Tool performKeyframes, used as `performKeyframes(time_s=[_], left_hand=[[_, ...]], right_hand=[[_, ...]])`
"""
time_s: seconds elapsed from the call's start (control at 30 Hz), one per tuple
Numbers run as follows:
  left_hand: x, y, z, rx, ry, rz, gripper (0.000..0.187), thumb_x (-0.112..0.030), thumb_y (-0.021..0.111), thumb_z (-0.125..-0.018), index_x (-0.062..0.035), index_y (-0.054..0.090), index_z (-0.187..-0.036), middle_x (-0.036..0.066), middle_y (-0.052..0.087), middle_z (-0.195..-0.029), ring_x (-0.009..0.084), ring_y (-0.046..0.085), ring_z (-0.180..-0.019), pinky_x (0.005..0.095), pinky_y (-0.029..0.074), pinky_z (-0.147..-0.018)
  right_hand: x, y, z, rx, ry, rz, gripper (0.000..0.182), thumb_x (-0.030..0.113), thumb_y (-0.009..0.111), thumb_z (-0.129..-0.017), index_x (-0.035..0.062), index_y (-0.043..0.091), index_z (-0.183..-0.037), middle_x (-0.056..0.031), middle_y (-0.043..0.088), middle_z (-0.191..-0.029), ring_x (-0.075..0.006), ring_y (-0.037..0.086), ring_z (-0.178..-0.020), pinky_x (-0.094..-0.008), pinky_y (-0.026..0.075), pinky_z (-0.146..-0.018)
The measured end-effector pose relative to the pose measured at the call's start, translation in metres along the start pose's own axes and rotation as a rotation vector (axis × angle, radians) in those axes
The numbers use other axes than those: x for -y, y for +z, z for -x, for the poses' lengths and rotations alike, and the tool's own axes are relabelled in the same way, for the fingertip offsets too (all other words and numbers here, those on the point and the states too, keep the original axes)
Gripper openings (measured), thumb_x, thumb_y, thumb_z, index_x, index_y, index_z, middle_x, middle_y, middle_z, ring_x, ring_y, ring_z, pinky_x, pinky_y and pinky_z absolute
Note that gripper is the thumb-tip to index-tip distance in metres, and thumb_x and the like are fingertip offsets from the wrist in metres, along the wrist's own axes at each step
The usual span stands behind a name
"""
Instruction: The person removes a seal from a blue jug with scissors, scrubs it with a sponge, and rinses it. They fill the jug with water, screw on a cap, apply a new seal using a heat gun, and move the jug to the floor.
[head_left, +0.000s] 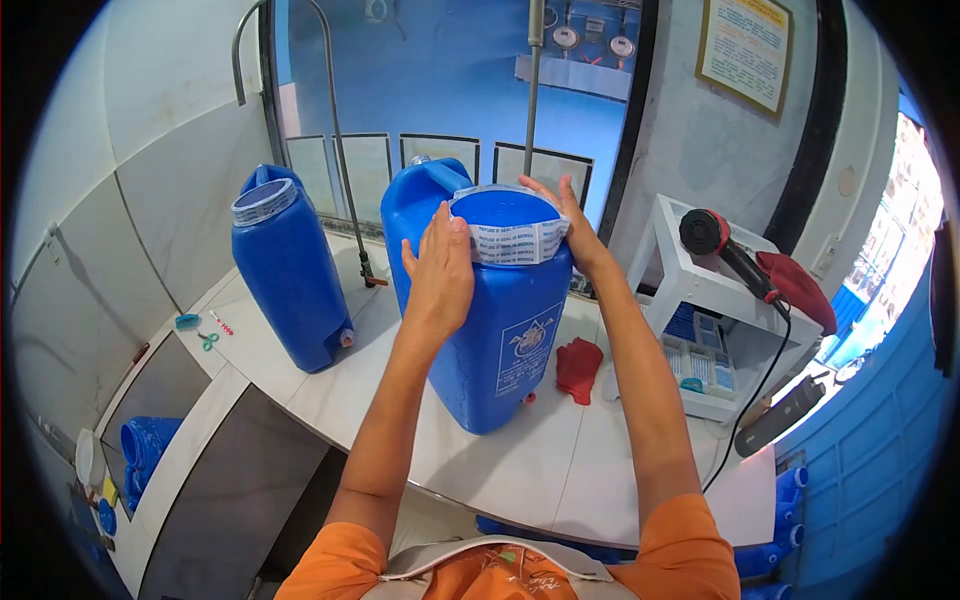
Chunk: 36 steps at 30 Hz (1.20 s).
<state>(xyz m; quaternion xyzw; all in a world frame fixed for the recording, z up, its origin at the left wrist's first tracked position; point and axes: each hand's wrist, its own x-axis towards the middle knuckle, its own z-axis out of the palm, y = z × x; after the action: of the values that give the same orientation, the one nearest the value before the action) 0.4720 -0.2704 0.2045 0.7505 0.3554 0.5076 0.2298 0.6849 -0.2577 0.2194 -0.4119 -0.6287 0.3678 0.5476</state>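
Observation:
A tall blue water jug [490, 350] with a handle and a printed label stands upright before me. Around its wide blue cap [505, 207] sits a clear printed plastic seal band [518, 243], loose, with a corner sticking out at the right. My left hand [440, 265] lies against the band's left side, fingers stretched upward. On the right side my right hand [578, 225] touches the band near that corner, fingers spread; part of its palm and thumb is hidden. Another blue jug [285, 270], with a similar band on its cap, stands to the left.
A red glove [579, 370] lies right of the jug. A heat gun [735, 255] with a black cord rests on a white shelf unit [700, 400]. Green-handled scissors [207, 341] lie at the left. A curved metal pipe [340, 140] rises behind; a dark bottle [780, 415] is at right.

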Motion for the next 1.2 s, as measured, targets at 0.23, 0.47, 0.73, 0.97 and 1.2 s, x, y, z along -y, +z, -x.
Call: performKeyframes(time_s=[0.23,0.47,0.73,0.97,1.2], left_hand=[[0.019,-0.013,-0.005,0.11,0.125,0.064,0.075,-0.054,0.029,-0.092,-0.0013,0.014,-0.143,0.025,0.032,-0.14,0.0331,0.024,-0.135,0.0453,-0.003,-0.11],[0.025,-0.02,-0.016,0.247,0.113,0.285,0.094,-0.051,0.066,-0.075,-0.0006,0.023,-0.141,0.027,0.035,-0.137,0.0373,0.029,-0.132,0.0447,0.022,-0.108],[0.026,-0.025,-0.018,0.244,0.074,0.256,0.093,-0.045,0.072,-0.073,-0.0032,0.025,-0.141,0.025,0.035,-0.138,0.0364,0.031,-0.131,0.0428,0.022,-0.109],[0.037,-0.037,-0.021,0.251,0.107,0.222,0.082,-0.046,0.06,-0.083,-0.0051,0.022,-0.143,0.023,0.021,-0.146,0.0304,0.012,-0.139,0.0403,0.014,-0.111],[-0.053,-0.051,-0.044,0.366,0.412,-0.041,0.063,-0.054,0.03,-0.091,-0.0139,0.037,-0.139,0.008,0.028,-0.147,0.0264,0.014,-0.139,0.0399,0.011,-0.112]], right_hand=[[0.008,0.001,0.027,-0.035,-0.157,-0.065,0.104,0.083,0.025,-0.073,0.0119,0.007,-0.146,-0.0218,0.023,-0.145,-0.0331,0.022,-0.135,-0.0408,0.02,-0.109],[0.015,0.001,0.039,-0.012,-0.103,0.358,0.128,0.083,0.053,-0.054,0.0124,0.001,-0.146,-0.0256,0.022,-0.144,-0.0363,0.019,-0.136,-0.0438,0.019,-0.11],[0.008,-0.005,0.039,-0.051,-0.184,0.355,0.128,0.088,0.043,-0.054,0.0076,0.002,-0.145,-0.0238,0.02,-0.146,-0.0346,0.017,-0.137,-0.0433,0.016,-0.111],[0.021,-0.033,0.059,-0.071,-0.195,0.457,0.096,0.071,0.035,-0.083,0.0042,0.005,-0.144,-0.0214,0.018,-0.147,-0.0296,0.02,-0.137,-0.0357,0.018,-0.11],[0.112,-0.174,0.138,-0.588,0.453,1.402,0.043,0.015,0.056,-0.07,-0.0041,0.058,-0.109,-0.0265,0.06,-0.106,-0.0348,0.062,-0.093,-0.0394,0.049,-0.081]])
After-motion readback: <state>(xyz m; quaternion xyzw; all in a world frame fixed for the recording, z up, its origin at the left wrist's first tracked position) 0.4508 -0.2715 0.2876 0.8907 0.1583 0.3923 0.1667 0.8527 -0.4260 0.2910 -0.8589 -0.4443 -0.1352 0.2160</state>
